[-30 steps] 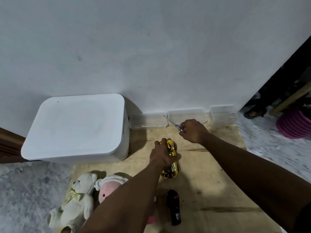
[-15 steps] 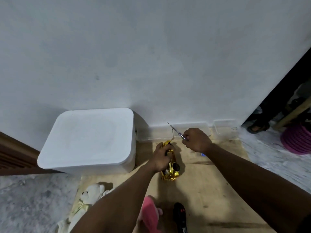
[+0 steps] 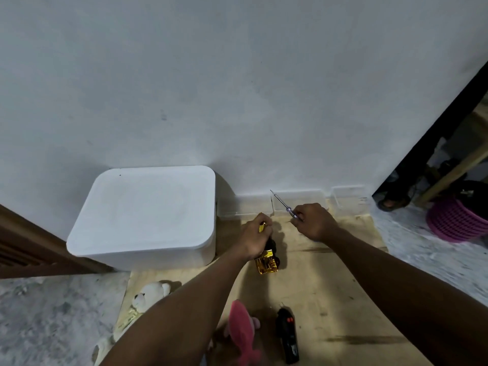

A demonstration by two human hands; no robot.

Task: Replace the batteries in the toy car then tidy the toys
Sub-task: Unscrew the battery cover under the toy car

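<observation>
Toy car [image 3: 267, 262] rolled over; screwdriver [image 3: 284, 204] near clear bins [image 3: 313, 196].

The left hand [image 3: 254, 237] covers most of the gold toy car [image 3: 266, 263]; only its near end shows clearly. The handle of the screwdriver [image 3: 281, 202] is buried in the right hand [image 3: 314, 221]. The left forearm [image 3: 184, 307] hides much of the white teddy bear [image 3: 150, 293] and pink plush toy [image 3: 241, 328].

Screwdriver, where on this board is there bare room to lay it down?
Bare board lies between the toy car, the black remote and your right forearm. Crowded: the near-left, with the white bear, pink plush and left arm.
</observation>
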